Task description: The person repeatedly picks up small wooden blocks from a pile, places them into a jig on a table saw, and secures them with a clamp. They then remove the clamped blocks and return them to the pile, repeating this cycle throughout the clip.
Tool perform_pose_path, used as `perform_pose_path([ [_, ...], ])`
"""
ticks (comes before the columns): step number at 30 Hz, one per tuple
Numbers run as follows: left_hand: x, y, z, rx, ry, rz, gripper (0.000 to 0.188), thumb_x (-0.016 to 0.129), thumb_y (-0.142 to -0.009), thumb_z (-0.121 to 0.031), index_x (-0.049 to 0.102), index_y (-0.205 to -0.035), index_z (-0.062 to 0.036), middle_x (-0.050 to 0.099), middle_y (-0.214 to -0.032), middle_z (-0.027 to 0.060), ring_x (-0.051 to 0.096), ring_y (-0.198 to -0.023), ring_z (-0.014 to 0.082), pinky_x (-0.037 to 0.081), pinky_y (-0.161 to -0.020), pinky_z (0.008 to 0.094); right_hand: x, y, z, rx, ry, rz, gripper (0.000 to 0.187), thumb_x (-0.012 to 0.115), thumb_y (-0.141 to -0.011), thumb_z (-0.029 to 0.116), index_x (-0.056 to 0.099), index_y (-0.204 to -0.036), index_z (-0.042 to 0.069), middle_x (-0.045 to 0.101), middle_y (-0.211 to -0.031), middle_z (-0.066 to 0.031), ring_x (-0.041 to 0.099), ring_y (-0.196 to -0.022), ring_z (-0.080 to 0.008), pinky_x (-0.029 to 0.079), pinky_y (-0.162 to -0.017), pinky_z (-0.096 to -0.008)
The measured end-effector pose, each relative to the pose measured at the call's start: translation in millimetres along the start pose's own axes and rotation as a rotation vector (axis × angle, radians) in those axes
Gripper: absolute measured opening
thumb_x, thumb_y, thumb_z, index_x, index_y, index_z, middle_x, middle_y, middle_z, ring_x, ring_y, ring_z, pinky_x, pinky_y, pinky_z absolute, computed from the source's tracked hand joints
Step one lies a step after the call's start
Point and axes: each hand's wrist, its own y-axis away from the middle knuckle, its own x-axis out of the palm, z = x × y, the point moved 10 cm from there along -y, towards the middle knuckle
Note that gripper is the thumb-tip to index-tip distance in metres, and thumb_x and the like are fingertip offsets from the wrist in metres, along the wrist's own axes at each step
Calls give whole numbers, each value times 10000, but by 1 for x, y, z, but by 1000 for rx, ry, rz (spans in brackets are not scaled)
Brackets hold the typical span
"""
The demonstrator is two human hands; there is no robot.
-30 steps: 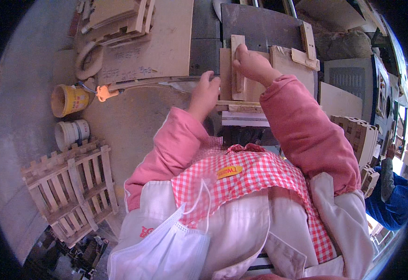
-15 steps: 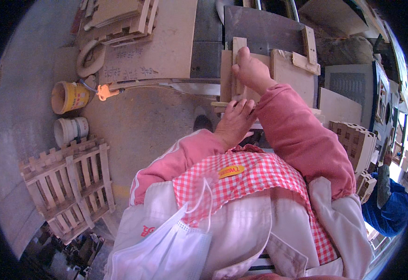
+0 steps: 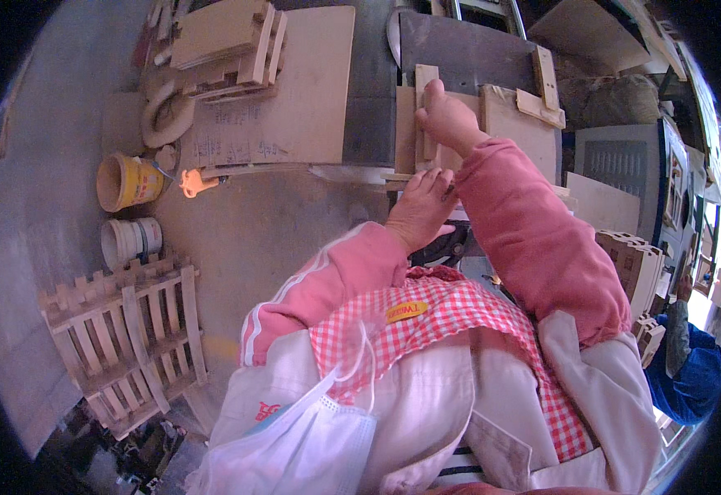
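Lying near to far on the board (image 3: 406,124), the wooden strip (image 3: 429,148) is against the curled right hand (image 3: 449,120), while the left hand (image 3: 420,208), fingers bent, is closest to its near end, though I cannot tell either grip.

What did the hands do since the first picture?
The left hand moved right and closer to the body; its fingers are now beside the right sleeve. Whether it has taken hold of anything, I can't tell. The right hand stayed at the wooden strip. The yellow bucket and the pallet stayed put too.
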Motion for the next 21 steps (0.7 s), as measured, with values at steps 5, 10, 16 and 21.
perform_pose_path([
  [5,-2,-12,8,-6,-15,12,761,826,-590,-360,486,-1213,-84,413,-1231,141,407,-1212,325,327,-1039,434,-6,-14,-1,-2,-7,-7,466,575,-850,299,399,-1153,-7,644,-987,-299,638,-951,-440,497,-835,-503],
  [10,-6,-21,16,9,-31,-13,771,820,-597,-373,479,-1223,-79,418,-1226,142,411,-1205,324,331,-1034,432,-10,-28,2,-40,9,-44,441,561,-853,276,359,-1126,-5,640,-928,-304,632,-886,-464,488,-792,-527],
  [16,1,-36,29,3,-43,36,774,798,-622,-414,495,-1254,-83,419,-1271,157,398,-1232,340,328,-1029,463,-16,-46,0,-73,-19,-55,417,536,-856,253,338,-1116,-7,633,-889,-314,628,-851,-480,481,-775,-540],
  [21,4,-45,39,0,-46,70,784,784,-638,-438,489,-1279,-95,427,-1286,159,392,-1246,346,327,-1025,478,-22,-61,-1,-66,-20,-69,408,537,-857,250,348,-1103,-17,632,-885,-319,625,-850,-485,480,-780,-536],
])
